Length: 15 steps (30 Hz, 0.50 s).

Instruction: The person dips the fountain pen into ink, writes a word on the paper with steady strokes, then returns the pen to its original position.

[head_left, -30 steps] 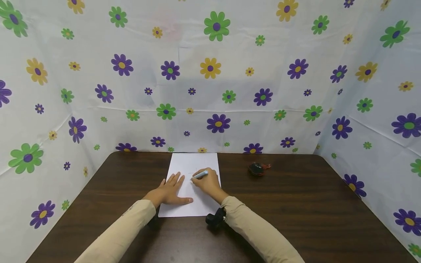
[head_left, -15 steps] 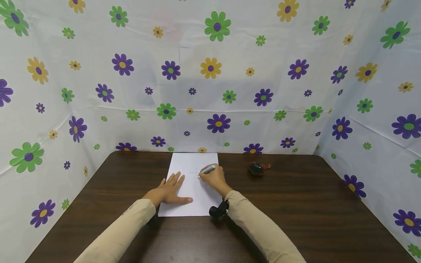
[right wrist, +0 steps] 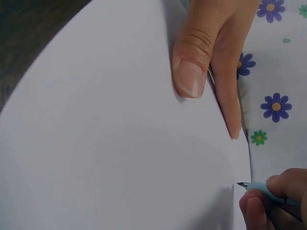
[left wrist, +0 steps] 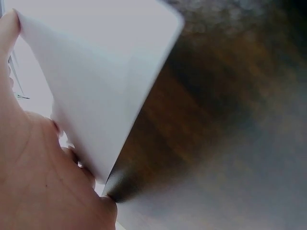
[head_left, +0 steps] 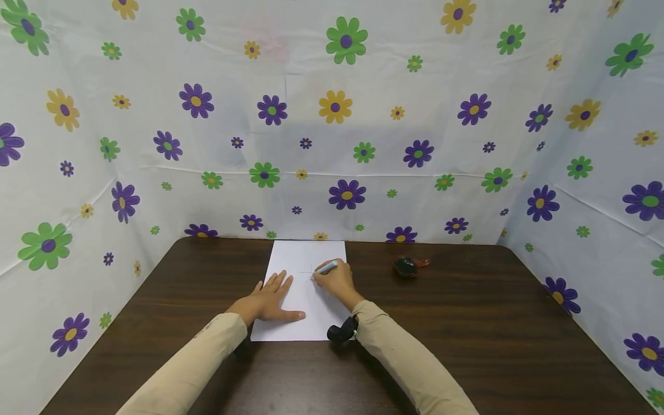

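Note:
A white sheet of paper (head_left: 306, 251) lies on the table with thin crossing lines (head_left: 311, 272) near its middle. My left hand (head_left: 267, 302) rests on the sheet's left side, fingers spread and thumb stretched to the right. My right hand (head_left: 338, 282) pinches a light blue pen (head_left: 328, 267), its tip at the paper just below the crossing lines. Close up in the right wrist view, the pen (right wrist: 261, 188) shows a dark, narrow tip against the sheet. In the left wrist view the paper (left wrist: 96, 57) fills the space beside my palm (left wrist: 43, 177).
To the right on the dark wooden table (head_left: 493, 323) sits a small, dark rounded object (head_left: 406, 266) with an orange-red part. Flower-patterned white cloth (head_left: 456, 196) hangs behind the table and along both sides. A black wrist device (head_left: 342, 331) overlaps the sheet's near right edge.
My right hand has moved right with the pen, mostly in the first half second. A short slanting line shows below the crossing lines. The left hand stays on the sheet.

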Each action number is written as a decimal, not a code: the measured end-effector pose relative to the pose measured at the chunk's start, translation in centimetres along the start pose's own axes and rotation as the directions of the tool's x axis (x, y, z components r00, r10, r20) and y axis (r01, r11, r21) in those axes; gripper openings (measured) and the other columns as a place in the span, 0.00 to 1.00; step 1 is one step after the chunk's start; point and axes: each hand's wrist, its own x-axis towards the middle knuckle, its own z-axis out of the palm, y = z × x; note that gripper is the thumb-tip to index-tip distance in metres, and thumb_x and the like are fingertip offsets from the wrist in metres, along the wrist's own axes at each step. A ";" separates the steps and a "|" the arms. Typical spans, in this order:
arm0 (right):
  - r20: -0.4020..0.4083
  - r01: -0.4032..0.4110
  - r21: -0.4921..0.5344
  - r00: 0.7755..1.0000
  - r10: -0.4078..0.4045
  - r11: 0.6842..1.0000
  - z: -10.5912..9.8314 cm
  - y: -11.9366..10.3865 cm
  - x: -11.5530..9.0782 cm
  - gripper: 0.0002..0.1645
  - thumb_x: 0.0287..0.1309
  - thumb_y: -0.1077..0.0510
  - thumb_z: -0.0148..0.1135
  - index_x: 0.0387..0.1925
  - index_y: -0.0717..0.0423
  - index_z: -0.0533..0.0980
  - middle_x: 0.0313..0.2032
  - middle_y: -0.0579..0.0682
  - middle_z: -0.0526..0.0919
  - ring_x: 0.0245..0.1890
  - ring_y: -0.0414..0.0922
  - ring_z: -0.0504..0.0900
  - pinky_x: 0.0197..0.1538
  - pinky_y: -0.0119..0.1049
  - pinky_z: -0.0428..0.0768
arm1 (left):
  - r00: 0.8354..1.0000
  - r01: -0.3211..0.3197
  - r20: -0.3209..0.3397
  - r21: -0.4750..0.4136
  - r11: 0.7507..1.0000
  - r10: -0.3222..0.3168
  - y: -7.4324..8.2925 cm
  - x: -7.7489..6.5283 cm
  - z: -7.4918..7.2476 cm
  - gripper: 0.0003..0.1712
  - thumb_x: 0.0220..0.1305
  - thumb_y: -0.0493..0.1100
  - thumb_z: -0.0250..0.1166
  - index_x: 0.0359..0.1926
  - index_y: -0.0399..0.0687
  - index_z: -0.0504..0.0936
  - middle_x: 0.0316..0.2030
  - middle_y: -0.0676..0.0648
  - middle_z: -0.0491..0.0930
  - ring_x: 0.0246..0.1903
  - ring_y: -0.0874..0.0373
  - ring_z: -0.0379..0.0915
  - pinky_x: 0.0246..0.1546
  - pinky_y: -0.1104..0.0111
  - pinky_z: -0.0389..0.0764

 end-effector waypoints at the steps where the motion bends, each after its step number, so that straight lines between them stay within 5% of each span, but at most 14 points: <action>1: -0.004 0.002 -0.005 1.000 -0.002 1.000 0.0 0.0 0.0 0.02 0.45 0.61 0.71 0.23 0.55 0.84 0.14 0.45 0.82 0.14 0.35 0.76 0.25 0.30 0.74 | 1.000 0.002 0.001 0.000 1.000 -0.002 0.0 0.0 0.0 0.69 0.44 0.86 0.51 0.76 0.48 0.43 0.76 0.43 0.35 0.74 0.45 0.29 0.70 0.44 0.34; 10: -0.008 0.067 -0.069 0.998 -0.067 0.995 0.2 -0.3 0.1 0.03 0.46 0.63 0.69 0.21 0.55 0.84 0.12 0.45 0.81 0.13 0.35 0.75 0.40 0.43 0.76 | 1.000 0.009 0.012 -0.009 1.000 -0.009 1.0 -0.9 -0.9 0.66 0.49 0.82 0.53 0.76 0.45 0.44 0.75 0.40 0.36 0.74 0.42 0.30 0.69 0.44 0.36; 15: -0.014 0.080 -0.073 0.997 -0.081 0.994 0.3 -0.3 0.1 0.04 0.45 0.64 0.69 0.20 0.54 0.84 0.12 0.45 0.81 0.12 0.34 0.75 0.44 0.47 0.75 | 1.000 0.010 0.004 -0.001 1.000 -0.010 0.5 -0.4 -0.4 0.70 0.43 0.87 0.50 0.76 0.47 0.44 0.76 0.42 0.36 0.74 0.44 0.29 0.70 0.45 0.34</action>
